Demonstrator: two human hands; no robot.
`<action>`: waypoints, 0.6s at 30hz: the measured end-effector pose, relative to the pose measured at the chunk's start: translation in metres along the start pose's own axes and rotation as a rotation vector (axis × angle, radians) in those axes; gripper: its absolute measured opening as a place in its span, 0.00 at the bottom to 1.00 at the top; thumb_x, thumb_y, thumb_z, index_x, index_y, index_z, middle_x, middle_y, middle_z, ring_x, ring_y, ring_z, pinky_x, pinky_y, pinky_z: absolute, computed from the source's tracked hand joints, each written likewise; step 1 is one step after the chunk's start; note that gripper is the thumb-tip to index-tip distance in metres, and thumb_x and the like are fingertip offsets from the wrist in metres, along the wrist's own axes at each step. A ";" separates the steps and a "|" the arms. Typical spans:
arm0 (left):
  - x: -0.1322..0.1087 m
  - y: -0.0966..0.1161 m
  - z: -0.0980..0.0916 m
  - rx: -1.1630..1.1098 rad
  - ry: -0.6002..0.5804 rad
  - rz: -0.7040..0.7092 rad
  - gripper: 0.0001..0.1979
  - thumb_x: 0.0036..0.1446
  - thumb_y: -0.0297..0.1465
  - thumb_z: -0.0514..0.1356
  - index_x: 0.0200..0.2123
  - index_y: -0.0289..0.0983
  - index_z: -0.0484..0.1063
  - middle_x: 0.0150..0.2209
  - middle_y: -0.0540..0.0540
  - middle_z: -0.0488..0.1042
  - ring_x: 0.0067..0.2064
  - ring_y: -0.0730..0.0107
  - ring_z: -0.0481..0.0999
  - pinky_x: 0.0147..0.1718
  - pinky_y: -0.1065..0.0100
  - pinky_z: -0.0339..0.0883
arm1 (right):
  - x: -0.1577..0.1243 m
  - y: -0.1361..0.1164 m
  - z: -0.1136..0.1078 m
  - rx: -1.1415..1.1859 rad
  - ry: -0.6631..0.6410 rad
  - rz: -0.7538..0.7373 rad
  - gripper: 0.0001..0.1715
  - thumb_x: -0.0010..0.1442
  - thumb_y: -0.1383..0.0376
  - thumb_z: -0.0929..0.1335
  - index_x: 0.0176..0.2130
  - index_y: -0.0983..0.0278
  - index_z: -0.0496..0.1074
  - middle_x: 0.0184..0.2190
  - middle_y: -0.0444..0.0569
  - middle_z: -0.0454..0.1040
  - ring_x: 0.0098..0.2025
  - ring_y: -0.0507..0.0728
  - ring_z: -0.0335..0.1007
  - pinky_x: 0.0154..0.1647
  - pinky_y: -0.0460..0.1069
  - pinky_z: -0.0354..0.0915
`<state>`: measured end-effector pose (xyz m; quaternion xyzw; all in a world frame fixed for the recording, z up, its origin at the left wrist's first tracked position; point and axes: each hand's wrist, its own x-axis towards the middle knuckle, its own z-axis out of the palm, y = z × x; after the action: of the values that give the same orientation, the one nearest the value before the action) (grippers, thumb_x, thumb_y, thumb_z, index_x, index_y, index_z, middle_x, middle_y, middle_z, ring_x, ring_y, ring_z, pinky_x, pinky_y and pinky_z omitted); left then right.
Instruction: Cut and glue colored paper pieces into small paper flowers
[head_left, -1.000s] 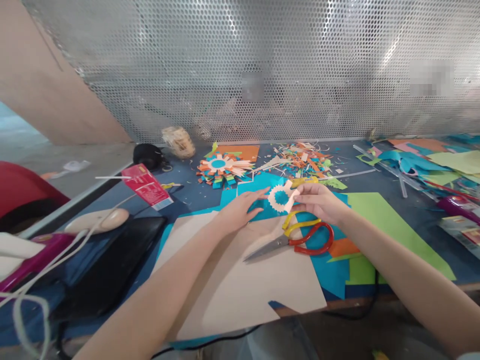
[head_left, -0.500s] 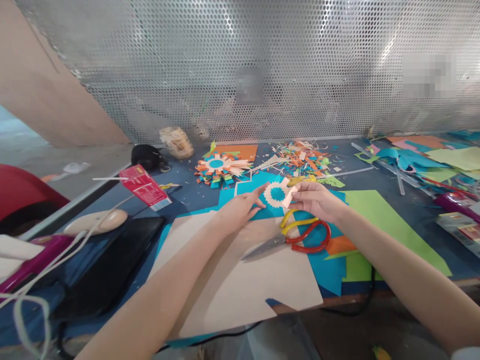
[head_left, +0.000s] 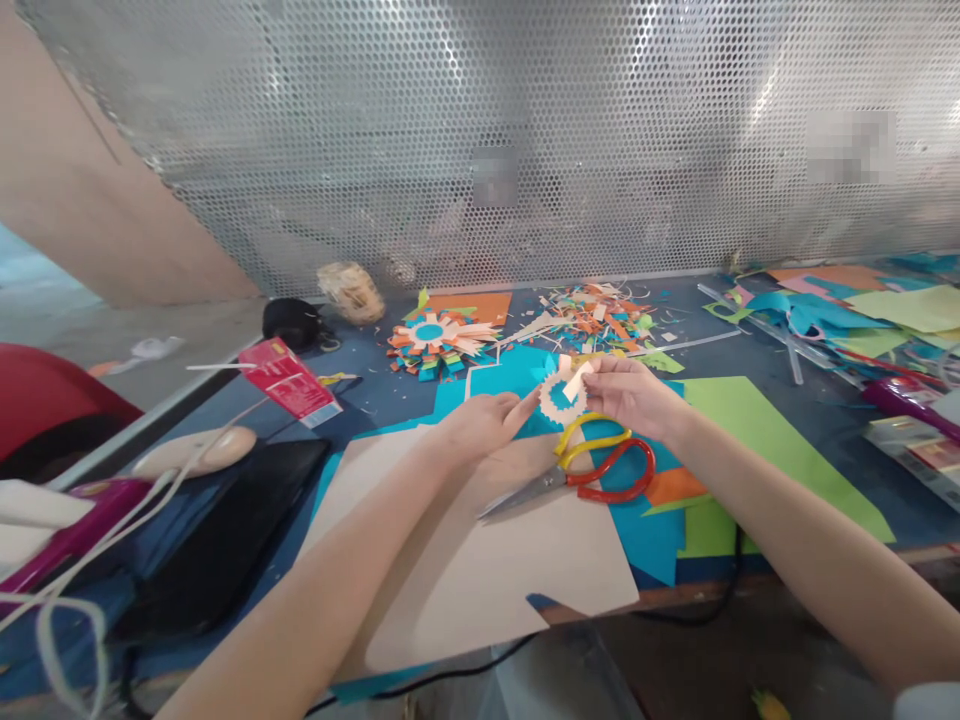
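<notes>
My left hand (head_left: 486,428) has its fingers drawn together at the left edge of a pale pink paper ring (head_left: 553,410) with a toothed outer rim. Pinched in my right hand (head_left: 631,396) is a small pale paper strip (head_left: 576,382), overlapping the ring's upper right part. Blue paper (head_left: 499,377) lies beneath the ring. Just below my right hand, scissors (head_left: 611,473) with red and yellow handles rest on a large pale pink sheet (head_left: 480,570), blades pointing left. My left thumb is mostly hidden.
A layered paper flower (head_left: 442,335) and a heap of paper scraps (head_left: 600,315) lie at the back. Left are a red carton (head_left: 289,382), a black tablet-like slab (head_left: 225,540) and a glue gun (head_left: 75,530) with a white cord. Green paper (head_left: 780,460) lies right.
My left fingers have closed in at the ring's edge, and the ring has shifted slightly right. The strip in my right hand now lies across the ring's upper right part.
</notes>
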<state>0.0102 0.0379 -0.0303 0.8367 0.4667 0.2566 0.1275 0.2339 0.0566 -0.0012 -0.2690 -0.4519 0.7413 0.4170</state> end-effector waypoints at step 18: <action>-0.007 -0.001 -0.003 0.309 -0.148 0.186 0.21 0.52 0.21 0.47 0.46 0.41 0.69 0.33 0.42 0.73 0.31 0.64 0.72 0.22 0.72 0.62 | -0.003 -0.001 0.000 0.056 -0.007 0.175 0.03 0.45 0.73 0.72 0.25 0.67 0.74 0.22 0.44 0.75 0.25 0.48 0.71 0.28 0.42 0.68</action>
<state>0.0043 0.0324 -0.0307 0.9025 0.4104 0.1304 0.0071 0.2361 0.0540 -0.0002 -0.2930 -0.4072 0.7882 0.3566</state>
